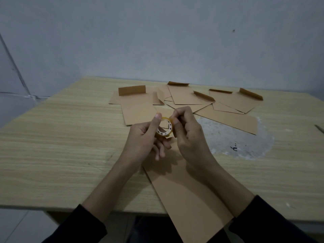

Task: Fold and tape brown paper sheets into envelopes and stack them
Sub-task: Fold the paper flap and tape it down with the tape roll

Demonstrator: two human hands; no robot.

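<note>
"Hands first: what are they doing?"

"The left hand is gripping the tape roll just above the table, thumb lying up its near side. The right hand is pinching at the roll's top edge, seemingly hunting for the loose end. Whether any tape is lifting yet, I am failing to make out."

"How should that be going?"

"I am judging that the left hand should be keeping the roll steady while a right fingernail is scraping round the rim until the end catches. Then it should be pulling off only a short strip, straight, so it is not curling back on itself."

"And the paper?"

"A brown paper sheet is lying flat under the wrists, running off the near edge of the table. Beyond the hands, envelopes are lying fanned and overlapping, flaps standing up, not squared into a stack."

"Anything holding them?"

"No box or tray is showing. They are resting straight on the wood, some overlapping a pale worn patch."
</note>
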